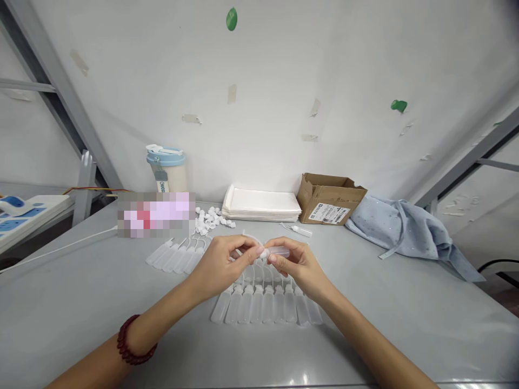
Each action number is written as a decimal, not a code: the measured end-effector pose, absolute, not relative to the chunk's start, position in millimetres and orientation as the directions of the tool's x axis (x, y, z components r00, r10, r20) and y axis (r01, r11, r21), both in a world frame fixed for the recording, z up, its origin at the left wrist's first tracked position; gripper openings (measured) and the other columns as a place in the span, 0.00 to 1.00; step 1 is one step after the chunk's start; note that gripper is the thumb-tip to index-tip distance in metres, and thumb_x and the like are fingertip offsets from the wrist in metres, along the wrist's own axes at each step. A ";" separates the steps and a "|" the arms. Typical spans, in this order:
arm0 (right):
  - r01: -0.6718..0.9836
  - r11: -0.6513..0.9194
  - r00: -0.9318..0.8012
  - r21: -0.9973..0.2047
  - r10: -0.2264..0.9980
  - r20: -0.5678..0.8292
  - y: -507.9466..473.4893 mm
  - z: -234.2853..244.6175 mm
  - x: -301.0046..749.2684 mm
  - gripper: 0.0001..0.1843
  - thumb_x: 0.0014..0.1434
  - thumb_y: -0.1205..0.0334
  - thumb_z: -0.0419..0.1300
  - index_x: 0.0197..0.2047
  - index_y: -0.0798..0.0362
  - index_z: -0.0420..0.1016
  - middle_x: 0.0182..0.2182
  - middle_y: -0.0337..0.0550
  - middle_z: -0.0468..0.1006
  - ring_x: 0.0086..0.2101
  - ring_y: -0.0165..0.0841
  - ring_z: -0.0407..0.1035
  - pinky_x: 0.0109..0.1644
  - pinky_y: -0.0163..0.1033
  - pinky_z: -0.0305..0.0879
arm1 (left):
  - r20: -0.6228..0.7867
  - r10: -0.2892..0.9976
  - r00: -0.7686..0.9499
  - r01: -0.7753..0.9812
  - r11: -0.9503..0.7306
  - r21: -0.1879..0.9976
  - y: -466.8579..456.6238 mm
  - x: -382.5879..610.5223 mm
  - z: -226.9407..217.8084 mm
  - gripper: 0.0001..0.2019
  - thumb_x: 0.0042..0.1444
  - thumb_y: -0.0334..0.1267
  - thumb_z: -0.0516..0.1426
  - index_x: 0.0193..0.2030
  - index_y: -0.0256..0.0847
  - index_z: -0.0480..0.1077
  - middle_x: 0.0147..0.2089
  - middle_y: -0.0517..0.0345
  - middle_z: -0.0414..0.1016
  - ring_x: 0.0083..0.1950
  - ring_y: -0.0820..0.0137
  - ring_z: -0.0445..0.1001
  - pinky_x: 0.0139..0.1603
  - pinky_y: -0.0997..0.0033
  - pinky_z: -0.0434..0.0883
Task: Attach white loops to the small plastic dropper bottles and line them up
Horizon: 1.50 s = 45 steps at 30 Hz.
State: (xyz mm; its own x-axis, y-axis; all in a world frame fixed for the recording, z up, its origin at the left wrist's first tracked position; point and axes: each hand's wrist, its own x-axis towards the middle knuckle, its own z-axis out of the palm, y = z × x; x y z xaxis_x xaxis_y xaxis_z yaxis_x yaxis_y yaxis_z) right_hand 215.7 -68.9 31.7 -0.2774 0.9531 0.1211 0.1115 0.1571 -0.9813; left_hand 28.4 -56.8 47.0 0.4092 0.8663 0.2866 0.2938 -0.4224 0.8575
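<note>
My left hand (224,263) and my right hand (295,262) meet above the grey table (81,302). Between them they hold a small clear plastic bottle (279,252) lying sideways. The right fingers wrap its body. The left fingertips pinch a small white cap (263,252) at its mouth. Directly below lies a row of several clear bottles (265,305) joined side by side. A second row of bottles (178,256) lies to the left. A pile of loose white caps (211,219) sits behind it. A dark red bead bracelet (132,341) circles my left wrist.
A stack of white sheets (261,205) and an open cardboard box (330,199) stand by the wall. A blue-lidded cup (167,168) is at the back left. Light blue cloth (405,229) lies right. A single bottle (300,230) lies near the box. A white cable (60,248) crosses the left.
</note>
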 end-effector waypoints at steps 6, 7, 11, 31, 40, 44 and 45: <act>0.112 0.128 -0.274 -0.985 0.957 0.093 -72.7 31.9 215.3 0.15 0.56 0.50 0.60 0.38 0.54 0.72 0.20 0.33 0.65 0.20 0.23 0.54 0.24 0.32 0.51 | 0.153 0.846 0.511 0.327 -0.356 0.876 -57.8 27.5 45.4 0.16 0.61 0.44 0.52 0.30 0.38 0.74 0.29 0.58 0.75 0.28 0.73 0.72 0.28 0.77 0.68; 0.101 0.125 -0.276 -0.987 0.957 0.093 -73.1 31.3 215.2 0.15 0.57 0.49 0.59 0.37 0.54 0.71 0.18 0.31 0.62 0.19 0.23 0.51 0.22 0.31 0.48 | 0.127 0.845 0.520 0.329 -0.335 0.883 -58.4 27.5 44.9 0.17 0.61 0.45 0.51 0.30 0.37 0.74 0.29 0.58 0.75 0.28 0.73 0.72 0.27 0.77 0.67; 0.102 0.139 -0.277 -0.985 0.955 0.106 -72.6 29.1 215.1 0.17 0.57 0.48 0.58 0.35 0.55 0.69 0.14 0.26 0.50 0.17 0.22 0.42 0.20 0.31 0.38 | 0.202 0.830 0.521 0.338 -0.417 0.844 -60.9 29.3 42.1 0.16 0.62 0.41 0.50 0.28 0.37 0.72 0.28 0.58 0.74 0.29 0.73 0.72 0.29 0.77 0.67; 0.578 0.205 0.083 -0.790 0.948 0.306 -33.7 26.8 252.0 0.21 0.58 0.49 0.53 0.45 0.55 0.75 0.27 0.43 0.77 0.26 0.33 0.67 0.29 0.36 0.63 | 0.468 0.787 0.401 0.715 -0.588 0.377 -8.8 5.2 15.4 0.12 0.61 0.32 0.47 0.45 0.37 0.69 0.46 0.49 0.74 0.45 0.64 0.73 0.45 0.64 0.71; 0.815 0.120 0.115 -0.567 0.926 0.360 8.2 5.3 306.2 0.17 0.53 0.64 0.56 0.44 0.57 0.79 0.45 0.52 0.79 0.48 0.46 0.69 0.53 0.48 0.60 | 0.348 0.800 0.488 0.751 -0.589 0.299 46.3 -0.5 -6.3 0.16 0.54 0.26 0.46 0.37 0.36 0.75 0.43 0.46 0.77 0.48 0.58 0.73 0.52 0.58 0.67; 0.849 0.099 0.103 -0.519 0.932 0.348 9.7 2.6 312.3 0.17 0.54 0.64 0.56 0.45 0.58 0.78 0.45 0.52 0.80 0.47 0.44 0.70 0.53 0.47 0.60 | 0.306 0.808 0.503 0.752 -0.584 0.306 46.7 -5.5 -8.8 0.18 0.54 0.28 0.45 0.39 0.40 0.75 0.45 0.50 0.77 0.48 0.60 0.73 0.53 0.59 0.67; 0.853 0.098 0.101 -0.512 0.933 0.346 9.7 1.9 312.5 0.17 0.54 0.64 0.56 0.45 0.58 0.78 0.44 0.51 0.80 0.47 0.44 0.71 0.52 0.46 0.61 | 0.299 0.810 0.505 0.753 -0.583 0.307 46.9 -6.1 -8.5 0.18 0.55 0.28 0.45 0.40 0.40 0.75 0.46 0.51 0.77 0.48 0.60 0.73 0.53 0.59 0.67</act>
State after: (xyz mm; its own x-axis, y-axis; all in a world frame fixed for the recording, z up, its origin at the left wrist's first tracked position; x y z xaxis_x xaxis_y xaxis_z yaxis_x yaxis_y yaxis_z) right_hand 312.5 9.7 1.9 0.1007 0.9328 0.3461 0.8534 0.0978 -0.5120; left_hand -6.1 46.9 -8.5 0.5048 0.8096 0.2995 0.7526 -0.5827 0.3066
